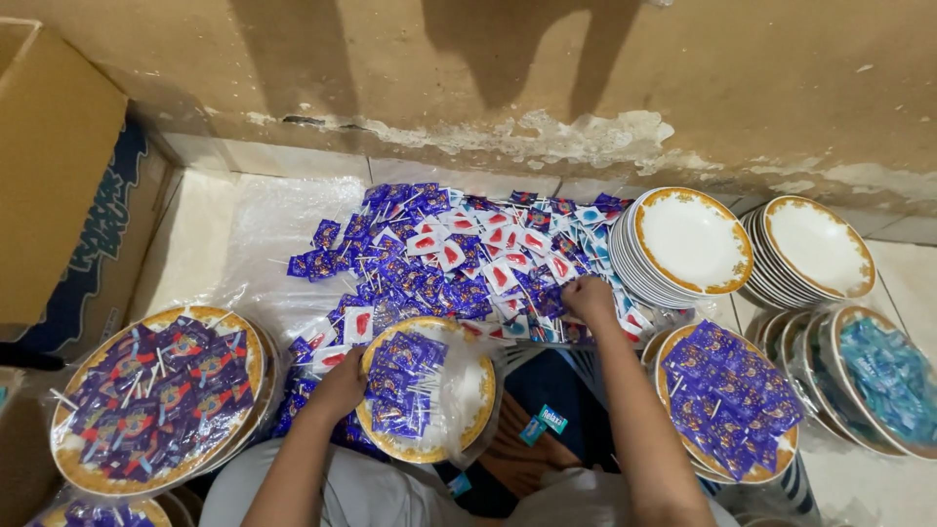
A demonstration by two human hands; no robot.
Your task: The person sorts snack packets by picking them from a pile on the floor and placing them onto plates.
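A: Status, L to R pls

B: Far left, cardboard box (59,166) against wall, untouched. Next, wrapped plate (156,395) fully loaded w/ purple sachets and sticks, film over it; judged done. A second loaded one shows partly at bottom-left corner

A: Centre?

B: Plate in hand (427,390), white w/ gold rim, sits on person's lap, clear film around it. Roughly left half covered w/ purple sachets, right half bare. Judged about half filled

A: Left hand?

B: Left hand (340,383) grips that plate's left rim, fingers curled under edge, steadying it

A: Supply?

B: Loose pile of sachets (459,259) on plastic sheet (273,224), just beyond the plate; purple ones plus white ones w/ red mark. Plenty left

A: Right hand?

B: Right hand (589,296) is down on pile's right edge, fingers bent into the sachets. Looks like pinching some, but can't tell if anything is actually held; fingertips hidden. Hand is well apart from the plate's bare half, up and to the right of it

A: Further right?

B: Two stacks of empty plates (695,244) leaning by wall; many not yet filled. Below them, filled plate w/ purple sachets (730,400), done. Far right, plate of blue sachets (883,381), also done

A: Verdict?

B: A few plates done, one part-way, bulk of stacks outstanding
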